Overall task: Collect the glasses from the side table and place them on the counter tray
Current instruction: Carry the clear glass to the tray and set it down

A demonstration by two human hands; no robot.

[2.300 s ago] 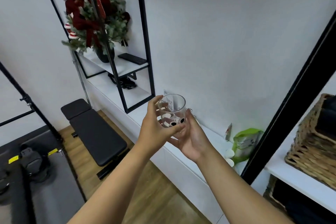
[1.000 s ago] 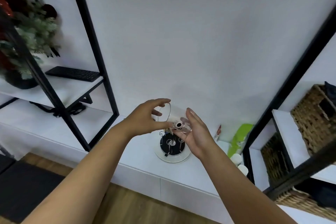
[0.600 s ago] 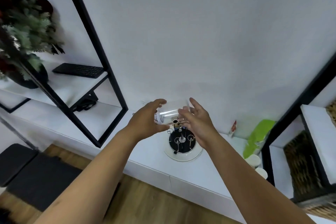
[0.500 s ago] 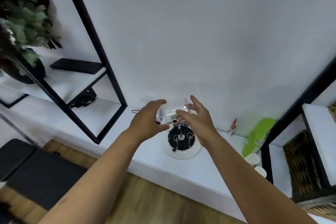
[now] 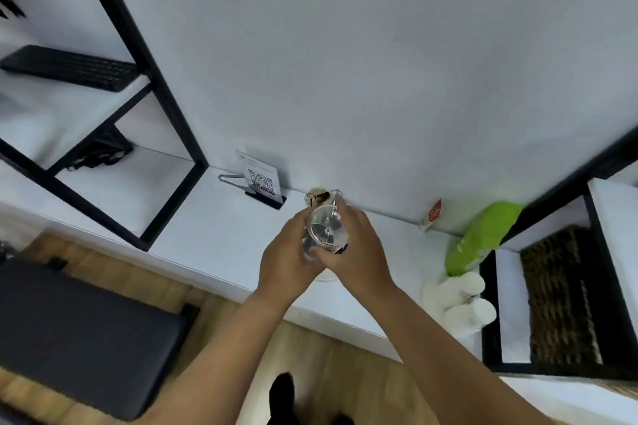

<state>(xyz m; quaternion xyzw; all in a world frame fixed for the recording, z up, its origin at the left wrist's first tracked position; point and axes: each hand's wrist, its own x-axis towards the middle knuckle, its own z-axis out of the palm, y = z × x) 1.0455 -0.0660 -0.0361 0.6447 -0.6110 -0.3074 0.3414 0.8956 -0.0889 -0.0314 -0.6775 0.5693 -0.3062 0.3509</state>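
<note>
**Glass turned over and lowered toward the rack on the counter**

A moment ago the glass (image 5: pixel 326 233) was held on its side above the round rack; now it is seen base-up and lower, so that most of the rack is hidden beneath it and the hands. Only a pale sliver of the tray (image 5: pixel 326 278) is visible below the wrists, near the front edge of the white counter (image 5: pixel 214 235). It is judged that the glass is being set mouth-down on the tray, so this delivery is nearly complete.

The left hand (image 5: pixel 288 260) and right hand (image 5: pixel 359 252) are both closed around the glass, pressed close together, fingers wrapped on its sides.

The glass appears empty. A second small glass item (image 5: pixel 316 197) stands at the back edge by the wall; its contents cannot be told. White cups (image 5: pixel 461 300) lie toward the right end of the counter, beside a green bag (image 5: pixel 483 238). A wicker basket (image 5: pixel 559 293) sits in the right-hand shelf, contents too blurred to read.
</note>
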